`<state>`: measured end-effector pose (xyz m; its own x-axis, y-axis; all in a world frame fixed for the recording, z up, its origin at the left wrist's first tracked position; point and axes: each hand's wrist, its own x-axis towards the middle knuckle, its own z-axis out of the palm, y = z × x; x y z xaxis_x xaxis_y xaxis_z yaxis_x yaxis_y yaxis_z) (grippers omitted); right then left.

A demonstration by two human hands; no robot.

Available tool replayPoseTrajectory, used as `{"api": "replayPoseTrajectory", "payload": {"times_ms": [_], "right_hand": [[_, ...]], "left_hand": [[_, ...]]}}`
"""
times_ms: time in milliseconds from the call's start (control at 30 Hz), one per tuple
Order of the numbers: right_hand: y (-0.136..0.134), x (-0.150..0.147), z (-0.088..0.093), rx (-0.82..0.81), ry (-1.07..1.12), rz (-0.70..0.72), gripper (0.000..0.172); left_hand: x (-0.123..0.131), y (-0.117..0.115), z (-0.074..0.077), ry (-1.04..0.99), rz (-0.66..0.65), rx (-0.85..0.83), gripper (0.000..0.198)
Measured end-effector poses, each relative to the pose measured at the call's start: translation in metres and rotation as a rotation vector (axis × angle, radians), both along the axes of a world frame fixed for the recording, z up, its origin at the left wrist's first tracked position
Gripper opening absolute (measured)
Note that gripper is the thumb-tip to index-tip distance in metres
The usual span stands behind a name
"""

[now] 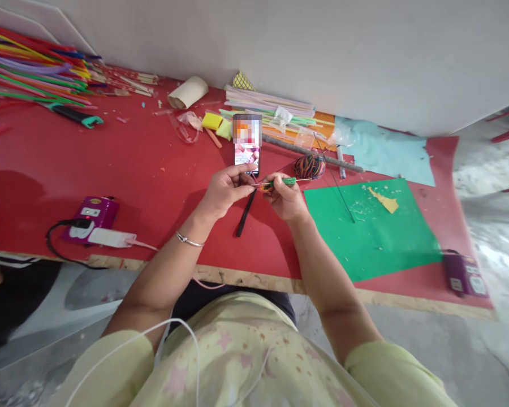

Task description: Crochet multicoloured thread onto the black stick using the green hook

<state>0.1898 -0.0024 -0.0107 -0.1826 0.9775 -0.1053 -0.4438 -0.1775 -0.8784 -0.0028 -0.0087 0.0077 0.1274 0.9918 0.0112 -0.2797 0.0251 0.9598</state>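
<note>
While both hands meet over the red tabletop (152,164), just below the lower edge of a smartphone (247,164), we see the right hand (287,199) closed around a green-handled crochet hook (285,181), its metal shaft pointing toward the left hand (221,195). The left thumb and curled fingers come in narrow at the shaft's tip, with the index finger reaching toward the phone's bottom edge; we cannot tell what exactly they pinch. A small orange bit of yarn work (263,189) shows by the right fingertips, between the two hands, and a ball of multicoloured yarn (309,166) sits just beyond the right hand.

We judge the likeliest trouble to be a slipped loop — the piece is tiny, and a loose grip or a tug on the yarn could pull it off the hook. The ball lies close to a thin dark rod (340,189) and a grey stick (314,152), so a strand drawn carelessly could snag there. Scraps on the green sheet (377,237) might cling to yarn that strays that way. A low left hand could also brush the phone's screen.

As for writing, we can read none: the screen's upper part is pixelated, its lower lettering too small, and the marks on the purple power box (91,217) — like any brand — are illegible.
</note>
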Motion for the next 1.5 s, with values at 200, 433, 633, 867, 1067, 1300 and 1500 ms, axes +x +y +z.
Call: {"api": "replayPoseTrajectory", "payload": {"times_ms": [200, 433, 633, 867, 1067, 1300, 1500], "right_hand": [[0.0002, -0.0007, 0.0049, -0.026, 0.005, 0.023, 0.041], [0.0011, -0.0045, 0.0086, -0.03, -0.029, -0.008, 0.042], [0.0017, -0.0049, 0.0097, -0.024, -0.003, 0.003, 0.045], [0.0015, -0.0046, 0.0104, -0.046, 0.0, -0.024, 0.043], [0.0023, -0.0042, 0.0093, -0.038, 0.04, -0.013, 0.043], [0.0028, -0.0043, 0.009, -0.064, 0.028, -0.023, 0.041], [0.0035, -0.0041, 0.007, -0.065, 0.058, -0.02, 0.041]], "left_hand": [[0.0004, -0.0023, 0.0045, 0.03, -0.006, 0.002, 0.043], [0.0, -0.001, -0.0013, 0.038, -0.006, -0.013, 0.041], [-0.0014, -0.0002, -0.0034, 0.036, -0.02, -0.021, 0.042], [-0.0003, -0.0005, -0.0014, 0.059, -0.016, -0.026, 0.044], [0.0003, 0.0001, -0.0033, 0.044, -0.002, -0.027, 0.044], [-0.0001, 0.001, -0.0034, 0.041, -0.001, -0.019, 0.042], [-0.0004, 0.0005, -0.0039, 0.032, 0.0, -0.016, 0.043]]}}
